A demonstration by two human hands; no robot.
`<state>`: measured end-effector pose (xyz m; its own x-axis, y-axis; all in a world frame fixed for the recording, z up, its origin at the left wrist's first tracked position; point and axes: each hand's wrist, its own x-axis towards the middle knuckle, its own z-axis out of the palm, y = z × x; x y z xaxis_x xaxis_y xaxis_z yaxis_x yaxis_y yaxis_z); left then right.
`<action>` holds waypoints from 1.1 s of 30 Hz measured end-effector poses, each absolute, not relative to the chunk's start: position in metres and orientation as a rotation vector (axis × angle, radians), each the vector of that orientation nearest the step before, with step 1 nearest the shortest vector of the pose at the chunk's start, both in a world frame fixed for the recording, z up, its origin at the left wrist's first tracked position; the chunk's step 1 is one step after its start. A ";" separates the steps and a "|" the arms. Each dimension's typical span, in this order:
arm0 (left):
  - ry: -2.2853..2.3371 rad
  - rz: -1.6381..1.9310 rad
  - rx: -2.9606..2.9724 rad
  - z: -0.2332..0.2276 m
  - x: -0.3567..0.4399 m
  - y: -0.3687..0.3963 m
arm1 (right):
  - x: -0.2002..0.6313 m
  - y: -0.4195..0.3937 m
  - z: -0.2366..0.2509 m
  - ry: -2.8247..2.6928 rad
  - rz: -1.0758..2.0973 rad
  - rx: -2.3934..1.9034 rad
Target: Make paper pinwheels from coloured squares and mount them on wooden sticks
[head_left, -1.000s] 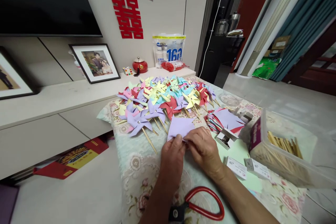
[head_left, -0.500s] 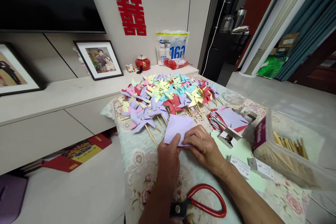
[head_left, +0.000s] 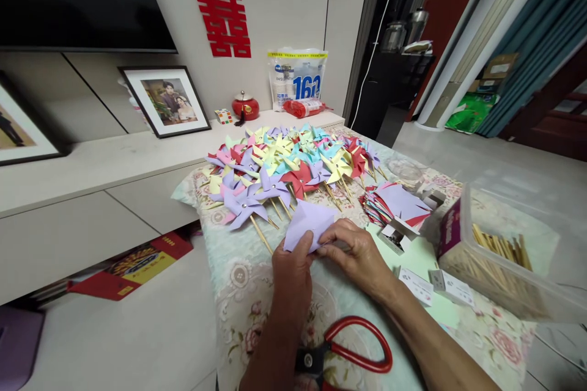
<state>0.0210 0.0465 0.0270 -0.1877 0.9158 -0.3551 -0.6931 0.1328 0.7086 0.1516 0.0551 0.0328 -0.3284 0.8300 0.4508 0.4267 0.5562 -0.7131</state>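
Observation:
A lilac paper square (head_left: pixel 308 223) lies on the flowered tablecloth (head_left: pixel 238 281), and both my hands pinch its near edge. My left hand (head_left: pixel 291 272) grips the near left corner with thumb and fingers. My right hand (head_left: pixel 358 255) presses the near right part of the sheet. Just behind the sheet lies a heap of finished paper pinwheels (head_left: pixel 284 162) on wooden sticks, in lilac, red, yellow, blue and pink.
A stack of cut coloured paper squares (head_left: pixel 397 203) lies to the right. A clear plastic box of wooden sticks (head_left: pixel 499 256) stands at the far right. Small white boxes (head_left: pixel 415 284) lie near it. Red-handled scissors (head_left: pixel 353 351) rest by my forearms. A low cabinet (head_left: pixel 92 195) stands left.
My hands have shifted along the near edge of the lilac sheet, and the sheet has turned slightly. The view has shifted a little.

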 end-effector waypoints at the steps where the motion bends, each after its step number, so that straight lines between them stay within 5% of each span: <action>1: 0.968 1.476 0.313 0.027 0.021 0.046 | 0.152 0.055 0.033 -1.924 0.656 -1.062; 10: 0.949 1.448 0.401 0.023 0.022 0.044 | 0.150 0.055 0.032 -1.635 1.043 -1.249; 33: 1.007 1.434 0.462 0.022 0.026 0.042 | 0.147 0.056 0.030 -1.463 1.166 -1.409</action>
<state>0.0258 0.0424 0.0224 -0.1585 0.9438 -0.2899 -0.5931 0.1438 0.7922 0.1471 0.0563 0.0296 -0.0827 0.9947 -0.0607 0.2810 -0.0352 -0.9590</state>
